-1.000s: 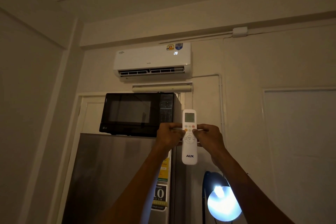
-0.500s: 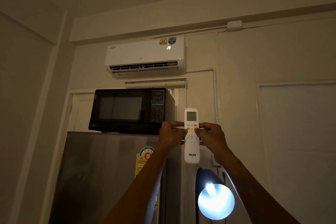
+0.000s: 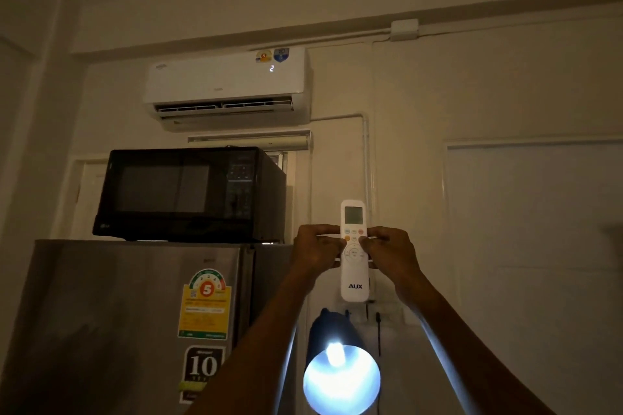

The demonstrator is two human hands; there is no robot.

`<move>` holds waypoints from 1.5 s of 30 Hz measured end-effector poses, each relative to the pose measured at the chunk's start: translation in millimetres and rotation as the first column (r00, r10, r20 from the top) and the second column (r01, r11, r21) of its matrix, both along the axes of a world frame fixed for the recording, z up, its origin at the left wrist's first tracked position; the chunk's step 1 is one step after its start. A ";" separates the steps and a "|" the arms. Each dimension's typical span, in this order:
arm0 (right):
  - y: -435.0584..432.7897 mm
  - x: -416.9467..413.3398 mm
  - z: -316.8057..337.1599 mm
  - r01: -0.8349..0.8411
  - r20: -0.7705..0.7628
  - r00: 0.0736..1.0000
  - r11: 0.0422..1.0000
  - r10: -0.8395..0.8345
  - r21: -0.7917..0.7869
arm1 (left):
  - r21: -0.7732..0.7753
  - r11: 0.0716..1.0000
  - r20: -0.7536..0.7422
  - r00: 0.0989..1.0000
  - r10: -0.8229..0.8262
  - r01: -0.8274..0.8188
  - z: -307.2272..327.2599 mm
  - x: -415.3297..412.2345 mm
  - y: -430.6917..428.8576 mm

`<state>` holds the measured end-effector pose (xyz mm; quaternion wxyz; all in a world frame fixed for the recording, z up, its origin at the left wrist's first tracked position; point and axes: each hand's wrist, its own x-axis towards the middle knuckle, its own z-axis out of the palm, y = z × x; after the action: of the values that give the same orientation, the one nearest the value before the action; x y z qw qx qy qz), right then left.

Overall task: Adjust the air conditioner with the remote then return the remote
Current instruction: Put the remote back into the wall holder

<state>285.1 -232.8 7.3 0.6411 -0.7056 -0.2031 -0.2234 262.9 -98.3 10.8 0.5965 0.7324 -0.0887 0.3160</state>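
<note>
A white AUX remote [image 3: 354, 276] is held upright in front of me, screen at the top, pointing up toward the wall. My left hand [image 3: 315, 251] grips its left side and my right hand [image 3: 387, 251] grips its right side, with the right thumb resting on the buttons. High on the wall hangs the white air conditioner [image 3: 229, 84]; its louvre is open and a lit digit shows on its front.
A black microwave [image 3: 188, 194] sits on a steel fridge [image 3: 111, 330] at the left, below the air conditioner. A lit lamp [image 3: 340, 377] shines just under my hands. A pale door or panel [image 3: 532, 246] fills the right wall.
The view has shifted down and right, so the fridge labels show more. The air conditioner's display went from two digits to a single visible digit. Both hands still hold the remote.
</note>
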 end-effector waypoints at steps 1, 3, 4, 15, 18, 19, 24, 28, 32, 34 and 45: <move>-6.4 9.3 -1.1 0.006 0.000 1.000 1.000 -0.006 -0.002 | -0.006 1.000 -0.004 1.000 -0.006 0.006 -0.1 9.0 -6.4; -19.5 27.8 -3.7 0.018 0.001 1.000 1.000 -0.018 -0.001 | -0.013 1.000 -0.005 1.000 -0.014 0.014 -0.9 26.1 -19.5; -26.5 36.8 -5.2 0.025 0.004 1.000 1.000 -0.025 -0.002 | -0.014 1.000 -0.003 1.000 -0.020 0.020 -2.3 34.6 -26.4; -116.3 135.7 -5.1 0.075 -0.020 0.997 0.996 -0.076 -0.047 | -0.093 0.991 -0.001 0.995 -0.095 0.094 -8.3 137.3 -117.4; -137.3 159.7 -3.8 0.092 -0.023 0.995 0.994 -0.094 -0.063 | -0.115 0.986 -0.004 0.993 -0.118 0.117 -10.2 163.0 -136.8; -143.1 167.4 -4.5 0.095 -0.026 0.995 0.993 -0.097 -0.069 | -0.125 0.985 -0.009 0.992 -0.124 0.122 -11.7 170.7 -142.4; -163.4 205.0 -16.1 0.099 -0.032 0.994 0.990 -0.102 -0.105 | -0.149 0.981 -0.030 0.991 -0.127 0.121 -25.0 206.0 -163.8; -173.9 238.1 -31.4 0.094 -0.049 0.994 0.990 -0.099 -0.103 | -0.150 0.982 -0.047 0.991 -0.127 0.119 -38.5 237.1 -177.1; -178.6 276.5 -51.6 0.105 -0.083 0.990 0.990 -0.113 -0.089 | -0.142 0.980 -0.054 0.988 -0.147 0.139 -57.9 277.1 -181.6; -178.4 299.5 -61.3 0.108 -0.086 0.990 0.990 -0.116 -0.094 | -0.141 0.981 -0.059 0.988 -0.140 0.131 -68.3 302.5 -181.7; -156.4 462.2 -75.6 0.107 -0.093 0.989 0.987 -0.119 -0.118 | -0.067 0.992 -0.092 0.990 -0.111 0.105 -77.7 458.9 -157.1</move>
<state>747.4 -389.2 -68.2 0.5958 -0.7614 -0.1427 -0.2121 721.8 -255.4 -66.9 0.6389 0.7218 -0.0897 0.2503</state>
